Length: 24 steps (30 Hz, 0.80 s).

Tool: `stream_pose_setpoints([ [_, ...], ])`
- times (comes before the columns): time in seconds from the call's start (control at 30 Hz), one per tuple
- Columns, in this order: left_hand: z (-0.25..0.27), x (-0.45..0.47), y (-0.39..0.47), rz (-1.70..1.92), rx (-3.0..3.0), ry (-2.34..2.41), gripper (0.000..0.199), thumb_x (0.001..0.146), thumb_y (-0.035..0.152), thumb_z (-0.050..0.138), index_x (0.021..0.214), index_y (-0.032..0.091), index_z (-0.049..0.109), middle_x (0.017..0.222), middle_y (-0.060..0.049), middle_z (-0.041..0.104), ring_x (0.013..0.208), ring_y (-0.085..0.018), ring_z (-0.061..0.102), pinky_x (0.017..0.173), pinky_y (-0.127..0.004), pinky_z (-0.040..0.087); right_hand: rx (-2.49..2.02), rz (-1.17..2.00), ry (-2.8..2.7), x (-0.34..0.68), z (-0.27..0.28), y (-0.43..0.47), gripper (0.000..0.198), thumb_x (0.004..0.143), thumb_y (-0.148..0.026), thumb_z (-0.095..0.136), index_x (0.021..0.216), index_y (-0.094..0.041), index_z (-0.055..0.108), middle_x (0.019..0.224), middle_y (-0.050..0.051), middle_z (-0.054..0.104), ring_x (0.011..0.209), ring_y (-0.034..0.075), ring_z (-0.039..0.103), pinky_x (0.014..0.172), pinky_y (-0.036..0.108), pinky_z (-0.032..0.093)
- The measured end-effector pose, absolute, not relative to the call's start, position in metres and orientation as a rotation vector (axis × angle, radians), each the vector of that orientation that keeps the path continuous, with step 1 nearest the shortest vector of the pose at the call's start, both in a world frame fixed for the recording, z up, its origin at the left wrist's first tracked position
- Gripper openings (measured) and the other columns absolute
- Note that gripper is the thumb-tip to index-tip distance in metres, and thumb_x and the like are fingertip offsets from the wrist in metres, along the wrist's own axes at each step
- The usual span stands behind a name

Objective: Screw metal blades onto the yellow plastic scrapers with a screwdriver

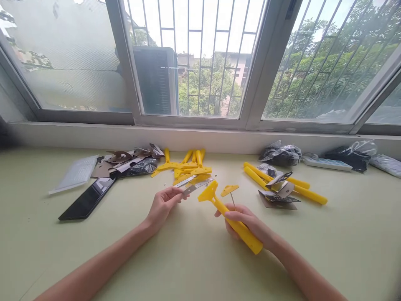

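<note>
My left hand (164,205) pinches a flat metal scraper blade (191,189) near one end, above the middle of the table. My right hand (247,221) is closed around a yellow scraper handle (222,206), tilted with its wide head toward the blade but apart from it. A thin metal rod (232,200) also rises from the right hand, and a small yellow plate (229,190) sits at its top. Behind the left hand lie several yellow scrapers (197,161) in a heap, with another blade (184,181) and small screws (216,176) close by.
At left are a black phone-like slab (87,200), a clear plastic sleeve (75,173) and torn cardboard (105,169). To the right lie yellow handles (310,194) under cardboard packaging (278,200). Black plastic bags (281,154) and a white box (327,163) line the windowsill (219,138).
</note>
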State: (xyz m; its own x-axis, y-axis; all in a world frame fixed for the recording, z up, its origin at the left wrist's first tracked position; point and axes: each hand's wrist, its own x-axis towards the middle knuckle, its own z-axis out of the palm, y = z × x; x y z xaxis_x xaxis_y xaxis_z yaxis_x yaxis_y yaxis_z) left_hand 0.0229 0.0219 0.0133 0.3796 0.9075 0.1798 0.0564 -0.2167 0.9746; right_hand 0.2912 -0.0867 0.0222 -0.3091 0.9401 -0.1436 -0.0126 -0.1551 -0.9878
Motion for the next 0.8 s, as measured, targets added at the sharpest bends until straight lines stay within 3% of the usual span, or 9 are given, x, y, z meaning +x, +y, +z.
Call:
stream_pose_setpoints([
  [0.13, 0.009, 0.029, 0.014, 1.037, 1.624, 0.851, 0.023, 0.086, 0.042, 0.075, 0.089, 0.020, 0.075, 0.101, -0.005, 0.071, 0.098, -0.022, 0.063, 0.085, -0.031, 0.049, -1.119, 1.579, -1.386, 0.292, 0.020, -0.088, 0.034, 0.091, -0.041, 0.055, 0.104, -0.012, 0.068, 0.066, 0.000, 0.057, 0.061, 0.012, 0.047, 0.061, 0.026, 0.037],
  [0.4, 0.012, 0.037, 0.001, 0.964, 1.688, 0.799, 0.011, 0.085, 0.032, 0.076, 0.086, 0.021, 0.078, 0.085, -0.003, 0.072, 0.084, -0.019, 0.062, 0.079, -0.031, 0.046, -1.309, 1.484, -1.511, 0.283, 0.022, -0.094, 0.049, 0.091, -0.044, 0.070, 0.133, -0.020, 0.059, 0.073, -0.005, 0.052, 0.061, 0.010, 0.049, 0.059, 0.023, 0.042],
  [0.6, 0.011, 0.039, 0.002, 0.968, 1.676, 0.805, 0.015, 0.087, 0.035, 0.075, 0.086, 0.020, 0.074, 0.086, -0.002, 0.071, 0.082, -0.017, 0.060, 0.078, -0.030, 0.045, -1.340, 1.524, -1.582, 0.279, 0.026, -0.097, 0.038, 0.093, -0.052, 0.067, 0.112, -0.018, 0.064, 0.071, -0.006, 0.046, 0.054, 0.008, 0.050, 0.054, 0.022, 0.043],
  [0.8, 0.007, 0.040, 0.003, 0.924, 1.649, 0.768, 0.024, 0.089, 0.042, 0.072, 0.086, 0.018, 0.069, 0.086, -0.003, 0.069, 0.079, -0.017, 0.061, 0.074, -0.029, 0.048, -1.292, 1.535, -1.639, 0.279, 0.024, -0.098, 0.036, 0.094, -0.053, 0.065, 0.095, -0.018, 0.059, 0.070, -0.006, 0.047, 0.056, 0.009, 0.051, 0.054, 0.022, 0.042],
])
